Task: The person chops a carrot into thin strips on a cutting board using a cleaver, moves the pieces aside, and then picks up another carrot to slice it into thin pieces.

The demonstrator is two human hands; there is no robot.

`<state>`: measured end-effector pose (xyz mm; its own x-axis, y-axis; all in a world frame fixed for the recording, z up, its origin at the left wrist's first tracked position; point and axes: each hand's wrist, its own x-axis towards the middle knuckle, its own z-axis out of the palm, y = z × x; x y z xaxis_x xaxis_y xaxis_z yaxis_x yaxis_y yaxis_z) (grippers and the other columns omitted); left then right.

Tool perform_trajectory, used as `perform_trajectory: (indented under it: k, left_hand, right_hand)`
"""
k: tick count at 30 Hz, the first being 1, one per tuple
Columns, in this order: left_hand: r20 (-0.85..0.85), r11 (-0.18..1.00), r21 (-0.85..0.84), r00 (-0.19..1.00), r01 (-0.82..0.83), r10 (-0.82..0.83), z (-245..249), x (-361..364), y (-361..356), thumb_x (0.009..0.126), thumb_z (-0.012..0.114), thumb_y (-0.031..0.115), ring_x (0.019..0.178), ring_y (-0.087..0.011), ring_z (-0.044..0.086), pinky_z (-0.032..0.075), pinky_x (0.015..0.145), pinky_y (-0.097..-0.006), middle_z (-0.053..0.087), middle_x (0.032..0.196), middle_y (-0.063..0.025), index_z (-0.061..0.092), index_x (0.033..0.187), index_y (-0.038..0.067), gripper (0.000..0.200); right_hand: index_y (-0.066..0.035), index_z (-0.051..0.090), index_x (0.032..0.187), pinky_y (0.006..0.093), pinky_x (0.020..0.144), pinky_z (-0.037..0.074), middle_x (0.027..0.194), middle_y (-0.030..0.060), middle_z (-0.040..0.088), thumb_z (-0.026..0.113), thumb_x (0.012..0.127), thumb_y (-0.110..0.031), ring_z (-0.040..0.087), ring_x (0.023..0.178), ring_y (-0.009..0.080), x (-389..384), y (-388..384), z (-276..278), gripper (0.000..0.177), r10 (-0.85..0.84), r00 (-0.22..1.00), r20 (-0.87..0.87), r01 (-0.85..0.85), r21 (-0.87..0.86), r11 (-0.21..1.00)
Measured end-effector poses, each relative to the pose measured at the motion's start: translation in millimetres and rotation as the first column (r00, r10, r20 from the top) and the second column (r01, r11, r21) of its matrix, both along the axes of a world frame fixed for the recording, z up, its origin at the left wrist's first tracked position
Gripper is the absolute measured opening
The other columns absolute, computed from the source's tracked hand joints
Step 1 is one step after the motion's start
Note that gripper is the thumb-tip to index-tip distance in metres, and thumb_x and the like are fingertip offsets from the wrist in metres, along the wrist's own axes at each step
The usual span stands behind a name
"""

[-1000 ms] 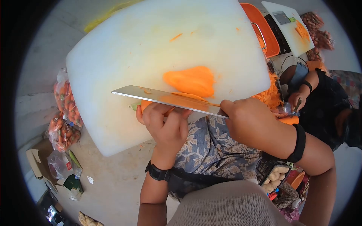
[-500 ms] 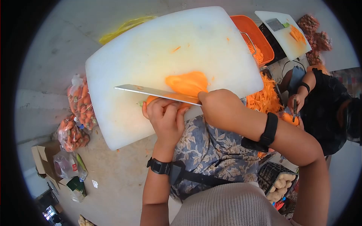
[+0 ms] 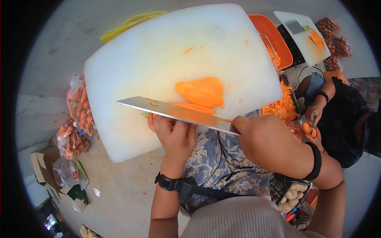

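My right hand (image 3: 258, 133) grips the handle end of a large knife (image 3: 170, 114), its broad blade slanting across the near part of the white cutting board (image 3: 158, 55). Closed around a carrot (image 3: 145, 114), my left hand (image 3: 172, 135) sits just on the near side of the blade. Only the carrot's green stem end shows clearly; the blade and fingers hide most of it. Just past the blade lies a long orange carrot slice (image 3: 193, 107). Several overlapping flat carrot slices (image 3: 200, 91) rest beyond it, with small orange scraps around.
To the right, another person's hands (image 3: 317, 109) work on a carrot with a peeler-like tool. An orange basin (image 3: 274, 31) and a heap of carrot strips (image 3: 281, 103) stand beside the board. Bags of carrots (image 3: 81, 105) lie left; potatoes (image 3: 291, 196) fill a crate lower right.
My right hand has drawn the knife toward me and to the right. A carrot slice now shows beyond the blade. My left hand stays nearly in place.
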<state>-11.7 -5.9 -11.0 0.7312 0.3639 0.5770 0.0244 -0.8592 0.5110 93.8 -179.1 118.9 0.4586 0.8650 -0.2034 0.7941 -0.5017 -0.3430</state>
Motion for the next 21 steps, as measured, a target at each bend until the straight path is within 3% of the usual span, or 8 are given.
perform_trajectory:
  k: [2, 6, 8, 16, 21]
  left_hand:
    - [-0.025, 0.999, 0.028, 0.999, 0.034, -0.033, -3, -4, 2, 0.068, 0.071, 0.002, 0.110, -0.0389, 0.045, 0.035, 0.098, -0.0486, 0.052, 0.122, -0.0175, 0.067, 0.101, 0.006, 0.033]
    - [-0.045, 0.998, 0.049, 0.998, 0.045, -0.042, -2, -5, 2, 0.070, 0.071, 0.004, 0.110, -0.0397, 0.046, 0.036, 0.097, -0.0480, 0.054, 0.123, -0.0175, 0.068, 0.102, 0.006, 0.032]
    - [-0.009, 0.999, -0.041, 1.000, 0.026, -0.027, -7, -5, 1, 0.066, 0.072, 0.006, 0.102, -0.0310, 0.050, 0.025, 0.101, -0.0528, 0.057, 0.106, -0.0090, 0.068, 0.097, 0.010, 0.031]
    - [-0.049, 0.997, -0.073, 0.998, 0.023, -0.027, -2, -5, -1, 0.067, 0.070, 0.006, 0.108, -0.0323, 0.050, 0.022, 0.104, -0.0555, 0.058, 0.109, -0.0088, 0.069, 0.097, 0.012, 0.031]
    - [-0.033, 0.999, -0.041, 0.999, -0.010, 0.009, 3, -1, -3, 0.068, 0.068, 0.006, 0.109, -0.0310, 0.049, 0.022, 0.104, -0.0547, 0.056, 0.110, -0.0072, 0.070, 0.095, 0.013, 0.027]
  right_hand:
    - [-0.001, 0.053, 0.078, 0.0403, 0.048, 0.050, 0.060, 0.0159, 0.061, 0.059, 0.075, -0.006, 0.063, 0.053, 0.0314, -1, 0, 0, 0.008, 0.014, 1.000, -0.019, -0.015, -0.013, 1.000]
    - [-0.001, 0.052, 0.079, 0.0380, 0.047, 0.050, 0.060, 0.0146, 0.060, 0.060, 0.075, -0.006, 0.062, 0.051, 0.0290, -3, -3, 2, 0.010, 0.034, 0.999, -0.024, -0.035, -0.010, 0.999]
    - [-0.001, 0.051, 0.080, 0.0374, 0.046, 0.049, 0.059, 0.0139, 0.059, 0.060, 0.075, -0.006, 0.062, 0.050, 0.0279, -4, -6, 8, 0.011, 0.044, 0.999, -0.011, -0.044, -0.034, 0.998]
    - [0.000, 0.050, 0.084, 0.0361, 0.046, 0.048, 0.060, 0.0133, 0.059, 0.061, 0.075, -0.006, 0.061, 0.050, 0.0262, 1, -6, 14, 0.015, 0.101, 0.995, -0.022, -0.104, -0.223, 0.969]
    - [0.000, 0.051, 0.085, 0.0377, 0.047, 0.049, 0.059, 0.0135, 0.059, 0.061, 0.074, -0.005, 0.062, 0.051, 0.0279, 9, 0, 14, 0.015, 0.033, 0.993, -0.115, -0.057, -0.209, 0.976]
